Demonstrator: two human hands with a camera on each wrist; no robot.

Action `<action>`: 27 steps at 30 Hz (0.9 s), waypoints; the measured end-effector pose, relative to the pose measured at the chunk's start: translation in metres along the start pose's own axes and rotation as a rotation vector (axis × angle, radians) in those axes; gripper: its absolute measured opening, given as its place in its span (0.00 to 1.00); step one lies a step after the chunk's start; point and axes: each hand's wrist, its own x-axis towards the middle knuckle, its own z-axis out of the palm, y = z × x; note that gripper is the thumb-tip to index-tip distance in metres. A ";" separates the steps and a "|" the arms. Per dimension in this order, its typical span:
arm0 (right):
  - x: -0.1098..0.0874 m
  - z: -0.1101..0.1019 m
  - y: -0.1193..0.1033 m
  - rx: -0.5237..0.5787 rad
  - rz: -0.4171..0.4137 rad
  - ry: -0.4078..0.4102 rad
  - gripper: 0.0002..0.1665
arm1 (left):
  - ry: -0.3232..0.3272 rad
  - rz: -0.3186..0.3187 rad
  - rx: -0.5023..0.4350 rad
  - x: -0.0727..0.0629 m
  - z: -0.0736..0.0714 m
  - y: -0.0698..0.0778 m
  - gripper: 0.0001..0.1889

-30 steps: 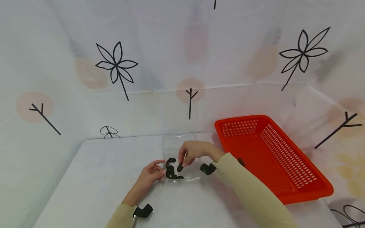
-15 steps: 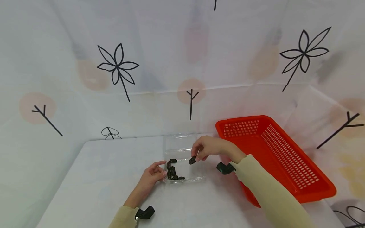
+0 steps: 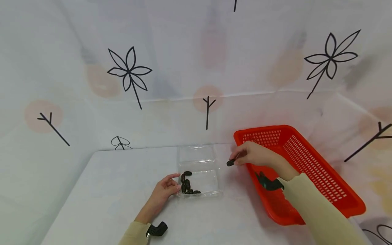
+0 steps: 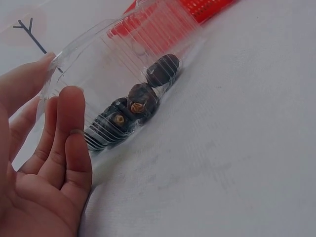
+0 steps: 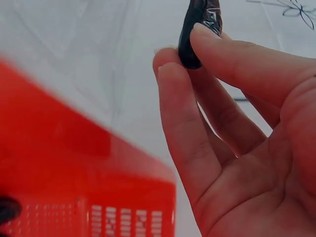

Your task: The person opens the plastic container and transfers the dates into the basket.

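A clear plastic clamshell box point(image 3: 202, 181) lies on the white table with its lid folded back. Several dark dried dates point(image 3: 188, 184) sit along its left and near sides. My left hand point(image 3: 163, 191) rests at the box's left wall, its fingertips spread against the plastic; the left wrist view shows the dates point(image 4: 142, 100) through the ribbed wall. Right of the box, my right hand point(image 3: 252, 154) pinches one date point(image 3: 230, 162) between thumb and fingers. In the right wrist view that date point(image 5: 190, 49) points up from the fingertips.
A red plastic basket point(image 3: 321, 163) with slotted walls stands at the right, partly behind my right forearm. A dark item point(image 5: 7, 209) shows at its edge in the right wrist view. A patterned cloth point(image 3: 171, 68) hangs behind the table.
My right hand has moved right with the date, from over the box to beside the basket's left rim. The left hand keeps its place at the box.
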 end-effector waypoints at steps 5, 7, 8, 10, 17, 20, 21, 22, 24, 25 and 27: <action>-0.020 -0.012 0.016 0.009 0.026 0.067 0.08 | -0.001 -0.003 0.002 0.000 -0.002 -0.001 0.28; -0.027 -0.016 0.022 0.038 0.042 0.077 0.09 | -0.002 -0.004 0.006 0.000 -0.002 -0.002 0.28; -0.030 -0.018 0.025 0.054 0.047 0.080 0.10 | -0.002 -0.006 0.006 0.001 -0.002 -0.002 0.29; -0.035 -0.021 0.033 0.081 0.063 0.087 0.11 | -0.002 -0.008 0.004 0.001 -0.002 -0.002 0.29; -0.050 -0.028 0.057 0.106 0.098 0.122 0.12 | -0.001 -0.007 -0.002 0.002 -0.003 -0.001 0.28; -0.054 -0.029 0.067 0.090 0.126 0.123 0.12 | 0.000 -0.005 -0.003 0.002 -0.003 -0.002 0.28; -0.055 -0.030 0.071 0.081 0.137 0.123 0.12 | -0.001 -0.004 -0.003 0.002 -0.003 -0.002 0.28; -0.056 -0.030 0.074 0.070 0.147 0.124 0.12 | -0.001 -0.004 -0.004 0.002 -0.003 -0.002 0.28; -0.057 -0.030 0.081 0.031 0.160 0.124 0.12 | -0.001 -0.002 -0.002 0.002 -0.003 -0.003 0.28; -0.058 -0.030 0.084 0.016 0.168 0.126 0.12 | -0.001 0.000 0.001 0.002 -0.003 -0.003 0.28; -0.059 -0.030 0.089 -0.010 0.176 0.129 0.12 | -0.002 0.001 0.004 0.002 -0.003 -0.003 0.28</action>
